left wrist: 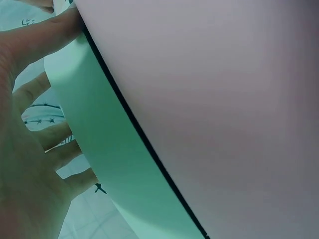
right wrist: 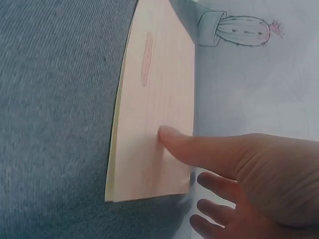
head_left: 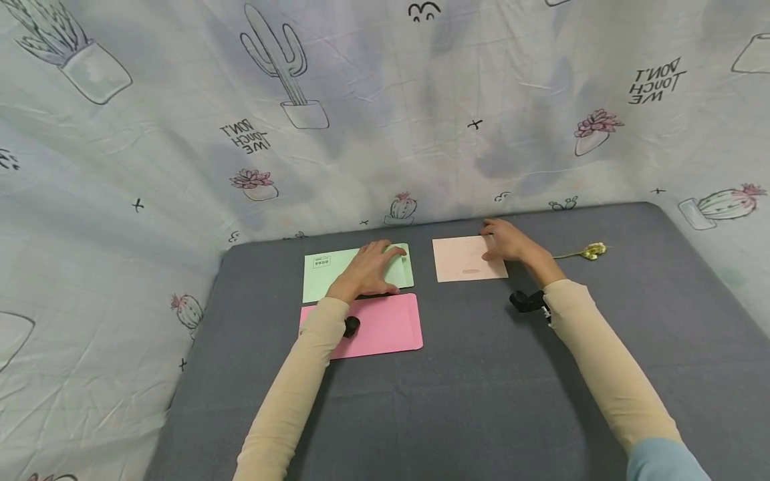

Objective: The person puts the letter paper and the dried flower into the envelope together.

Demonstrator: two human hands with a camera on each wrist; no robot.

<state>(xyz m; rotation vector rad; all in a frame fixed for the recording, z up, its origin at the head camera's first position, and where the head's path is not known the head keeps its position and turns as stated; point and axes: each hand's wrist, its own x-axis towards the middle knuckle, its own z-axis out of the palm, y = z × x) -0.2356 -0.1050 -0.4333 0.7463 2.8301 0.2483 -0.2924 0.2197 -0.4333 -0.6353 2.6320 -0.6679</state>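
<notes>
My left hand lies across the light green envelope, fingers spread towards its far edge and thumb near its near edge. Just below is a pink envelope, partly covered by the left sleeve. Over to the right, my right hand touches a peach sheet of paper. In the right wrist view the thumb rests on the sheet's face, while the other fingers are past its edge. A thin yellowish edge shows beneath that sheet.
A dried flower on a thin stem lies right of the right hand. The grey cloth-covered table meets a hanging cactus-print curtain at its back edge.
</notes>
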